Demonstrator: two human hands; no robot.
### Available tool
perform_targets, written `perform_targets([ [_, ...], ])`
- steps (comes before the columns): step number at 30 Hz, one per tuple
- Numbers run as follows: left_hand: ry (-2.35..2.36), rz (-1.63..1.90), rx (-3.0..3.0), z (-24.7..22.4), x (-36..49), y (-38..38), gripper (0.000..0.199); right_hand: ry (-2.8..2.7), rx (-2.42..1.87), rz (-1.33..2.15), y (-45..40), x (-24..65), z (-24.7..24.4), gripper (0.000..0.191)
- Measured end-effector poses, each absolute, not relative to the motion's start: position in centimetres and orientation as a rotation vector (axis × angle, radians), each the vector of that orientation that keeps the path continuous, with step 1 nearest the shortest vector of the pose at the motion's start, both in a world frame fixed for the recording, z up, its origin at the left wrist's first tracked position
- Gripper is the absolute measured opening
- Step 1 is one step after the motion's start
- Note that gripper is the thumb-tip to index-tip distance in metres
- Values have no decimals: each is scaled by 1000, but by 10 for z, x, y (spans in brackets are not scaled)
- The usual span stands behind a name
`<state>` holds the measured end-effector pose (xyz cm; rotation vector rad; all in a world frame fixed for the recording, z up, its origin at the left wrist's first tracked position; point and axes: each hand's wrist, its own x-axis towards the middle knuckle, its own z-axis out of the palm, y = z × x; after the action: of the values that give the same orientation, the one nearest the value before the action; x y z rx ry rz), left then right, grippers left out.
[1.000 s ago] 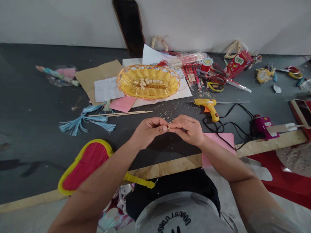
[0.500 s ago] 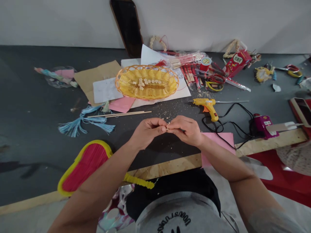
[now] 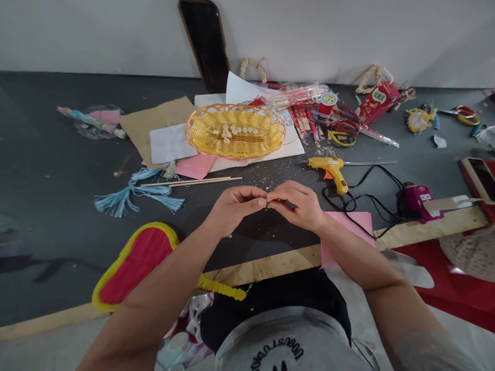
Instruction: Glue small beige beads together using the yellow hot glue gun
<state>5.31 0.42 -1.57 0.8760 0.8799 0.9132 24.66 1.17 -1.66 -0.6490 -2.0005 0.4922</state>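
Above the tabletop (image 3: 62, 190) near its front edge, the left hand (image 3: 234, 211) and right hand (image 3: 299, 206) are being kept barely shifted, a small pale piece (image 3: 267, 202) being pinched between their closed fingers, its handling apparently being continued.

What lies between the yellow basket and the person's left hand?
In the head view, between the yellow basket and the left hand lie part of a white sheet, right ends of pale sticks and scattered crumbs on the table.
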Motion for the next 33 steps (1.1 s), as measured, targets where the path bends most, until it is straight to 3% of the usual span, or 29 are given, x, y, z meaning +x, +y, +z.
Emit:
perform_targets([
  [9,903,918,863,-17,53,3,27,-1980,-716,481,12,247,-13,4],
  [33,1047,853,1065,-13,50,7,30,-2057,-707,369,17,249,-18,7],
])
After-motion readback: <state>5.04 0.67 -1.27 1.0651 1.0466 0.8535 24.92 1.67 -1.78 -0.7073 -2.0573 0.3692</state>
